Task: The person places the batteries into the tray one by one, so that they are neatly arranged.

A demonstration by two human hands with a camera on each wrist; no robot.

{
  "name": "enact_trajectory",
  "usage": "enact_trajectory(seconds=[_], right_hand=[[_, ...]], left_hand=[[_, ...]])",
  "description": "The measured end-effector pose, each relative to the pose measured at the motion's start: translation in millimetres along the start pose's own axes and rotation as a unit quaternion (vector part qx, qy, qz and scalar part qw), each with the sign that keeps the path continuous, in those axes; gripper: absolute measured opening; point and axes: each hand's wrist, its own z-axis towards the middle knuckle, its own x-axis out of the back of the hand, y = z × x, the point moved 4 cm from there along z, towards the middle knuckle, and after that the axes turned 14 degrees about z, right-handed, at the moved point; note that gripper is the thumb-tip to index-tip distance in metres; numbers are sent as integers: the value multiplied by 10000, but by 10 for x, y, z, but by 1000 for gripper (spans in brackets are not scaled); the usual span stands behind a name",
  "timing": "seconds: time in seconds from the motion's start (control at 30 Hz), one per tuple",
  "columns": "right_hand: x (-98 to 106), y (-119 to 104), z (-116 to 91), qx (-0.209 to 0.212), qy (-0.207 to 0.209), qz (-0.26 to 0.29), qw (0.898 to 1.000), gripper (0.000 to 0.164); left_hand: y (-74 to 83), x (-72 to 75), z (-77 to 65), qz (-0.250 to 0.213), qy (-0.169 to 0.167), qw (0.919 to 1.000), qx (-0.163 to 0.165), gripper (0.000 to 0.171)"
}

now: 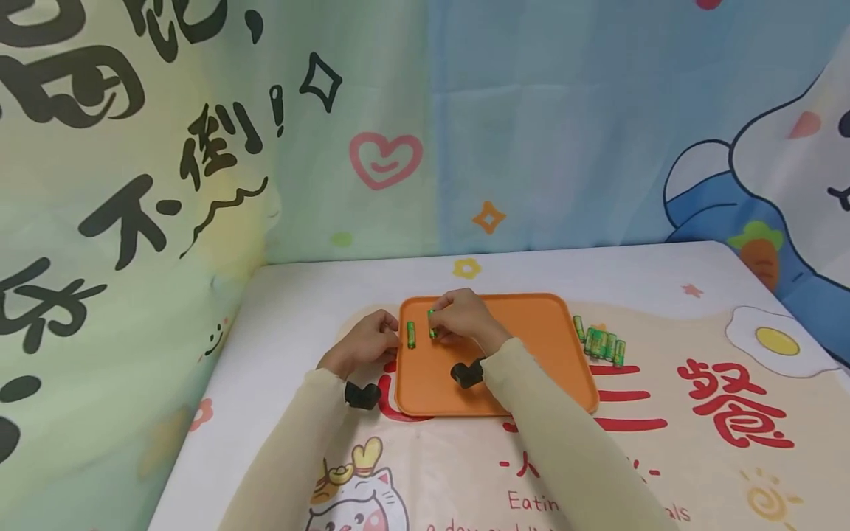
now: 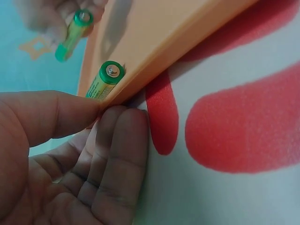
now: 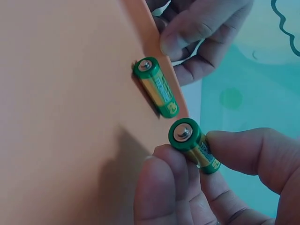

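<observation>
My right hand (image 1: pixel 468 321) pinches a green-and-gold battery (image 3: pixel 196 146) between thumb and fingers, over the left part of the orange tray (image 1: pixel 544 324). A second battery (image 1: pixel 411 335) of the same kind lies in the tray, alongside its left rim. In the right wrist view the held one is tilted, its metal nub facing the camera. My left hand (image 1: pixel 368 343) holds the tray's left rim, thumb at the top edge and fingers against the outside, as the left wrist view shows.
Several more green batteries (image 1: pixel 600 344) lie together on the printed tablecloth (image 1: pixel 664 472), just past the tray's right rim. One battery (image 1: pixel 579 329) sits slightly apart from that group, closer to the rim. A patterned curtain (image 1: pixel 531 133) hangs behind the table.
</observation>
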Motion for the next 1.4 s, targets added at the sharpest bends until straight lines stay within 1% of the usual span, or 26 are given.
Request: enact_trajectory(seconds=[0.2,0.3,0.43,0.73,0.83,1.07,1.4], right_hand=[[-32,4,67,-19,113,-164,9998,12],[-48,18,86,-110,142,-272,9995,12],[-88,42,100,-161,133,-427,9989,13],[-187,37,120,-56,100,-644,9979,5],[-206,36,128,-53,85,-746,9972,8],[-237,40,125,-102,159,-677,9975,3],[-293,46,131,-17,341,-816,9961,2]], left_hand=[[60,-48,31,16,-65,10000,17,25],[65,-62,38,9,-82,9999,69,25],[71,-56,31,-34,-98,9999,85,25],[57,-25,20,-37,-125,9999,56,24],[49,-18,23,-49,-124,9999,28,25],[22,-6,27,-94,-147,9998,37,24],[2,23,23,-168,-196,9997,-24,24]])
